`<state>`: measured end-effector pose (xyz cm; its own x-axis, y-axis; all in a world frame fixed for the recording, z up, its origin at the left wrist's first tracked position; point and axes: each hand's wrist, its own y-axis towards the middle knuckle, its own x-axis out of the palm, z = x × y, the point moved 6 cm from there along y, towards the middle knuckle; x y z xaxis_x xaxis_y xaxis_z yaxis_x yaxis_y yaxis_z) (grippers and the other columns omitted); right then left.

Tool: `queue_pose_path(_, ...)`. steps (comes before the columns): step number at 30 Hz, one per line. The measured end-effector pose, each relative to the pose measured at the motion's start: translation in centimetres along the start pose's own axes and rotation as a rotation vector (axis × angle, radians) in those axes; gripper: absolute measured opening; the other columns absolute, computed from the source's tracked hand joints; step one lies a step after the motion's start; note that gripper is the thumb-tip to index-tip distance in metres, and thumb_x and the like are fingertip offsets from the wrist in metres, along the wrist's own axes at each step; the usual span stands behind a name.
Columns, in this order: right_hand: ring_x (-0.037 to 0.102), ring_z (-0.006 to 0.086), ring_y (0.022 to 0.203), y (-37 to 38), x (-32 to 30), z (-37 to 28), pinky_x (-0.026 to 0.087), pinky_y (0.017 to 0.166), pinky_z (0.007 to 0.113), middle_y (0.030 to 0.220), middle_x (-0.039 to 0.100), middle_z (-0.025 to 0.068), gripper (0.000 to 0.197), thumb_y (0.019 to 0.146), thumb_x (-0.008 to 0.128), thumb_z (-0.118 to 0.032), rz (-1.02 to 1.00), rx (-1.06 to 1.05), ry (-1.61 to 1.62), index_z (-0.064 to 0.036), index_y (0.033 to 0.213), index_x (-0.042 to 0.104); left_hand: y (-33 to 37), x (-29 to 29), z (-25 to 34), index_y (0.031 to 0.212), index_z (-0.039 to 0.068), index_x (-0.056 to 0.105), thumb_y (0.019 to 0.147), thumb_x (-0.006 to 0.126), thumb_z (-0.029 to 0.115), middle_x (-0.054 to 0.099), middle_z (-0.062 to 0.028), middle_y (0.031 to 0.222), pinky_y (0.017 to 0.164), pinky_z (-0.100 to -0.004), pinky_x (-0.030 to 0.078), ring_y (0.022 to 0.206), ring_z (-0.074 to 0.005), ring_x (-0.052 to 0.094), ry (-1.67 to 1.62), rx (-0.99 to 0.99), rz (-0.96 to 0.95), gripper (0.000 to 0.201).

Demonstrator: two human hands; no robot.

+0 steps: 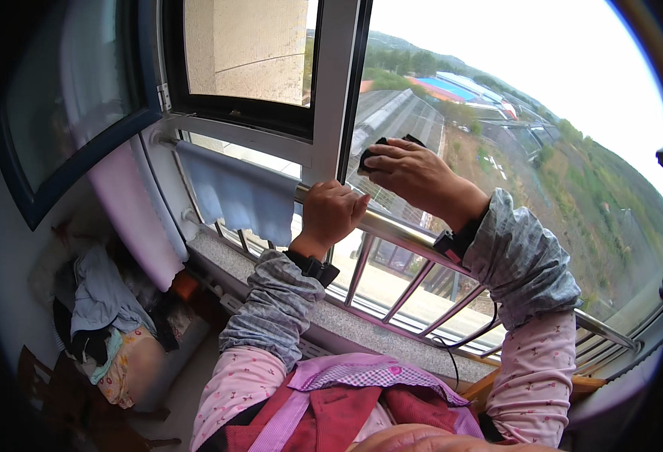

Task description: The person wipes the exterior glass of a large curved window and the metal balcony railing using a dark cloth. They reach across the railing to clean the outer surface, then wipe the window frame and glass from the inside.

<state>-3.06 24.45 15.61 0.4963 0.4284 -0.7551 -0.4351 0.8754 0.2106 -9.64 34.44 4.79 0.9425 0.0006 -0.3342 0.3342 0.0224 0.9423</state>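
My left hand point(328, 217) is closed around the shiny metal rail point(401, 230) that runs across the window. Higher up and to the right, my right hand point(422, 181) presses a bunched black cloth point(368, 158) to the large window pane point(452, 113), close to the upright window frame point(335, 98). Part of the black cloth shows beyond the fingers; the palm hides the remainder. Left of my left hand, a blue-grey cloth point(237, 188) hangs over the same rail.
An opened dark-framed window sash point(83, 154) juts inward at the left, above a pink curtain point(132, 203). Metal bars stand below the rail along a speckled stone sill point(414, 348). Piled clothes point(113, 301) lie at the lower left. A thin black cable point(452, 350) dangles by the bars.
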Motion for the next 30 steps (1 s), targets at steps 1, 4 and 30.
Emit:
queue_pose_path(1,0.059,0.0235,0.13,-1.1,-1.3,-0.7,0.044,0.115,0.039,0.129,0.067,0.0046,0.03,0.092,0.063,-0.015,0.115,0.018,0.028,-0.0118,0.12,0.071,0.0,0.0,0.0,0.066,0.011,0.063,0.099,0.063,0.029,0.061,-0.0036,0.067,0.068,-0.0432,0.047,0.072,-0.0272,0.061,0.004,0.001,-0.008,0.038)
queue_pose_path(4,0.06,0.0255,0.13,-5.5,-5.3,-0.2,0.046,0.113,0.041,0.133,0.066,0.0058,0.026,0.093,0.063,-0.015,0.242,0.168,0.009,-0.0123,0.117,0.072,0.0,0.2,-0.1,0.064,0.011,0.064,0.1,0.061,0.034,0.06,-0.0041,0.065,0.071,-0.0433,0.048,0.07,-0.0266,0.061,-0.009,-0.033,-0.021,0.043)
queue_pose_path(30,0.062,0.0302,0.124,-7.0,-17.0,13.8,0.047,0.109,0.046,0.133,0.067,0.0062,0.041,0.086,0.069,0.003,0.814,0.519,-0.461,-0.0127,0.123,0.069,0.1,0.1,0.0,0.063,0.011,0.064,0.098,0.065,0.032,0.06,-0.0033,0.065,0.069,-0.0427,0.047,0.071,-0.026,0.06,-0.016,-0.03,0.016,0.041)
